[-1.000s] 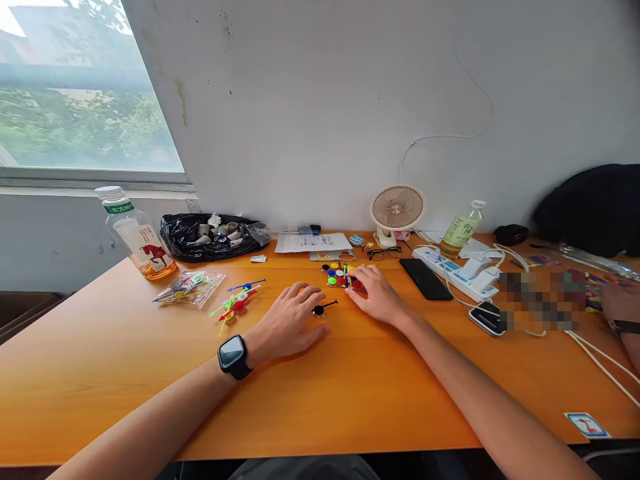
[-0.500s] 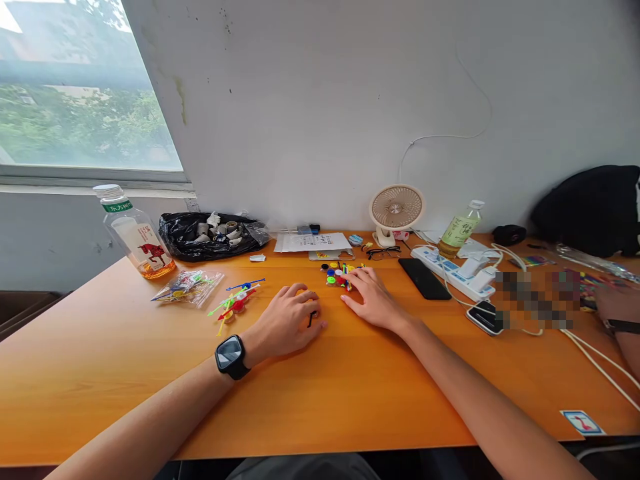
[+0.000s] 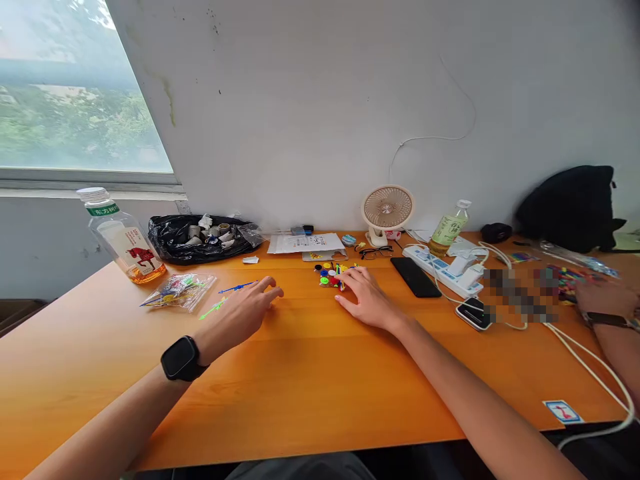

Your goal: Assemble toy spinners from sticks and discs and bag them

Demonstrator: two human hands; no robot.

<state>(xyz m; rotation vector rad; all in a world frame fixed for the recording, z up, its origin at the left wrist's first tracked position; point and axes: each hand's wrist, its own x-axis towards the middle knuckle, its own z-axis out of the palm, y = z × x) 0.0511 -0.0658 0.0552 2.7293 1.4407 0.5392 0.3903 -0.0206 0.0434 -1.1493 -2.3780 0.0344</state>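
Note:
My left hand (image 3: 243,317), with a black watch (image 3: 181,359) on its wrist, hovers over the left part of the table. Its fingers curl downward and the thumb is hidden, so what they hold cannot be made out. Beside it lie a blue arrow-shaped plastic piece (image 3: 236,288) and a green one (image 3: 213,309); the hand covers others. My right hand (image 3: 369,298) rests with thumb and fingers apart at a small pile of coloured round plastic pieces (image 3: 325,274). Its fingertips touch or cover the pile's right side, where yellow and blue pieces show.
A clear bag of plastic pieces (image 3: 183,292) and a tea bottle (image 3: 123,243) stand left. Behind are a black plastic bag (image 3: 170,248), papers (image 3: 305,243) and a fan (image 3: 388,208). Rightward lie a phone (image 3: 415,277), a power strip (image 3: 440,270) and another person's hand (image 3: 607,300).
My left hand has moved left, over the arrow-shaped pieces; the black piece seen at its fingers is now out of sight. My right hand stays at the pile. The view has shifted slightly.

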